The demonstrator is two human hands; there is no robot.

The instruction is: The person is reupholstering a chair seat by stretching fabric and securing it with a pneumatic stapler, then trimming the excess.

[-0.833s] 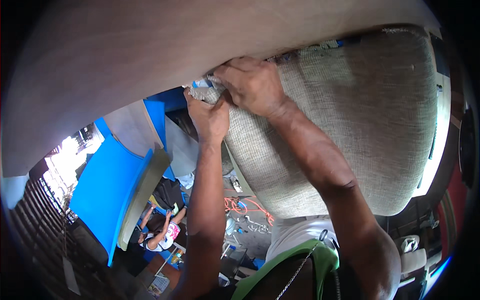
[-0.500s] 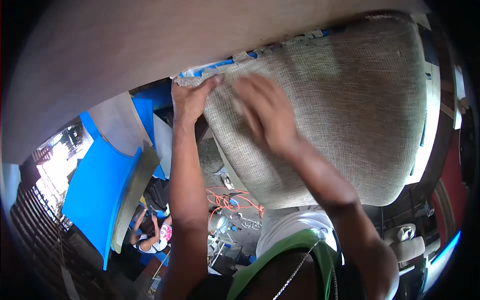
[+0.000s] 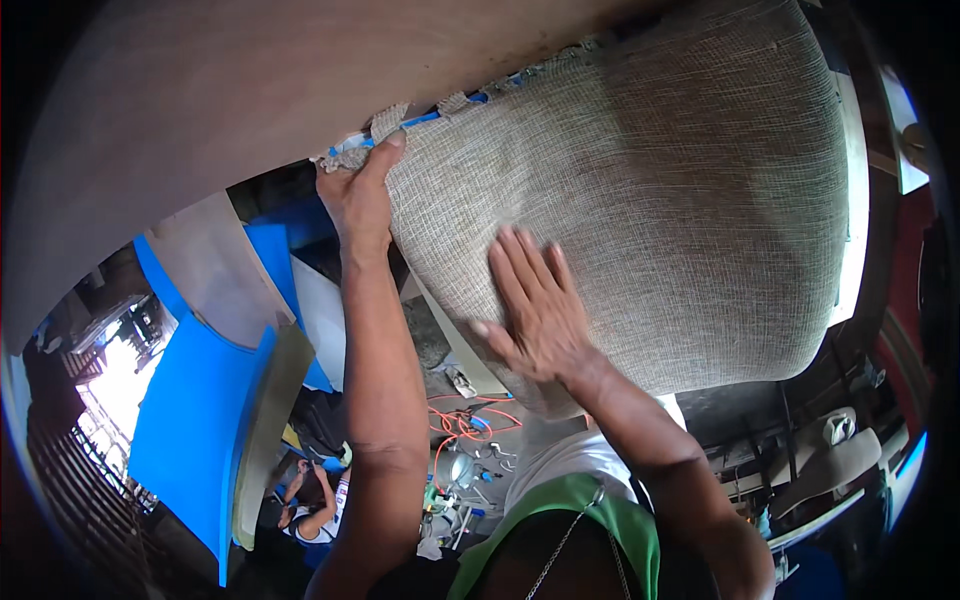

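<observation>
A large upholstered cushion [image 3: 690,230] covered in beige-grey woven fabric stretches across the middle and right. Along its upper edge the cut fabric is ragged, with strips of blue showing beneath. My left hand [image 3: 362,200] grips the cushion's upper left corner, thumb on the front; its other fingers are mostly hidden behind the edge. Lower down, my right hand [image 3: 540,315] lies flat on the fabric, fingers stretched and thumb spread, holding nothing.
A wide brown board [image 3: 220,100] spans the top, close against the cushion's ragged edge. Curved blue panels [image 3: 195,430] stand at the left. Below, another person [image 3: 318,510] is near the floor, with an orange hose [image 3: 470,425] and scattered tools nearby.
My right hand has moved down from near the upper left corner and now rests flat on the fabric. My left hand and the cushion appear slightly further left in view.
</observation>
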